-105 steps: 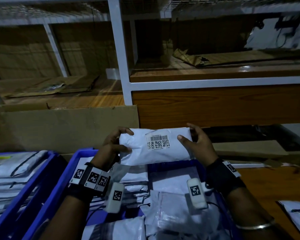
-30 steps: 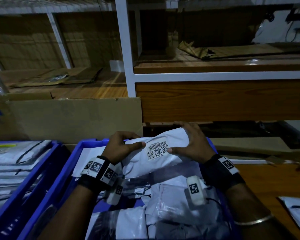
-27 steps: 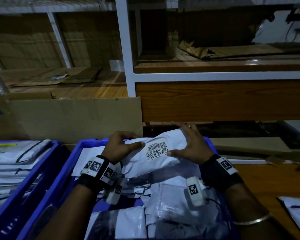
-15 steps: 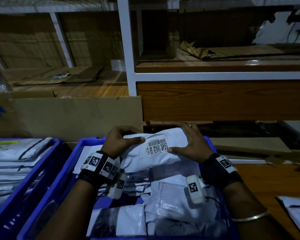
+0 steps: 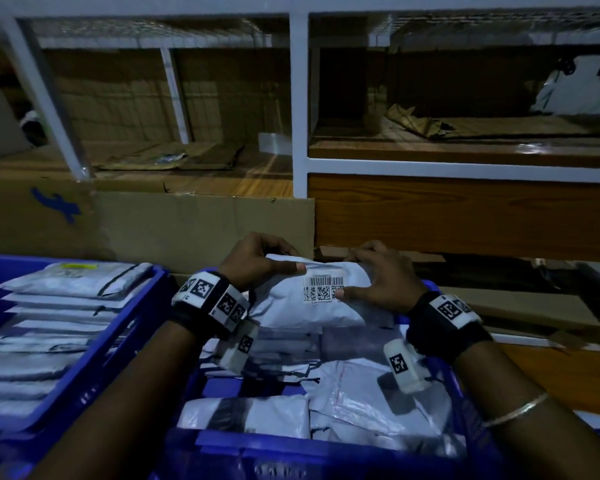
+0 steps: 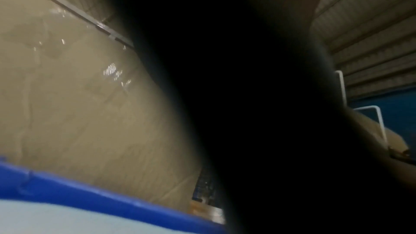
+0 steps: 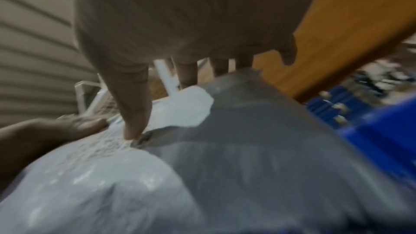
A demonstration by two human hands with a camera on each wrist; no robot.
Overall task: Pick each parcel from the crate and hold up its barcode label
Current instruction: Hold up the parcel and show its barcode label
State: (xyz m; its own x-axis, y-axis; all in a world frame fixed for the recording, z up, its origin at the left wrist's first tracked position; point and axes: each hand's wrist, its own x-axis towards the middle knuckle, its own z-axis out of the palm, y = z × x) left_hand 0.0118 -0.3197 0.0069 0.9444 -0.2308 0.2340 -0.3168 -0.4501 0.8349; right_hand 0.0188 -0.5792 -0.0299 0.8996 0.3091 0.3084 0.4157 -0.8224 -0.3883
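Note:
Both hands hold a white plastic parcel [image 5: 291, 303] just above the far end of the blue crate [image 5: 326, 455]. Its barcode label [image 5: 321, 287] faces up toward the head camera. My left hand [image 5: 257, 263] pinches the parcel's upper left edge, thumb on top. My right hand [image 5: 378, 278] grips the right end, thumb tip resting on the label's right edge. In the right wrist view the thumb [image 7: 135, 113] presses into the parcel [image 7: 112, 175] and the fingers curl over its far edge. The left wrist view is mostly blocked by a dark shape. Several more white parcels [image 5: 361, 403] lie in the crate.
A second blue crate [image 5: 94, 362] at the left holds a stack of flat white parcels [image 5: 56, 306]. A cardboard sheet [image 5: 187, 226] stands behind the crates. White shelving [image 5: 298, 116] with a wooden panel [image 5: 465, 213] rises beyond. Wooden tabletop [image 5: 551, 375] lies to the right.
The parcel has come down from chest height to just over the crate and tilted flatter. In the last second both hands shifted slightly left with it, and the grips held.

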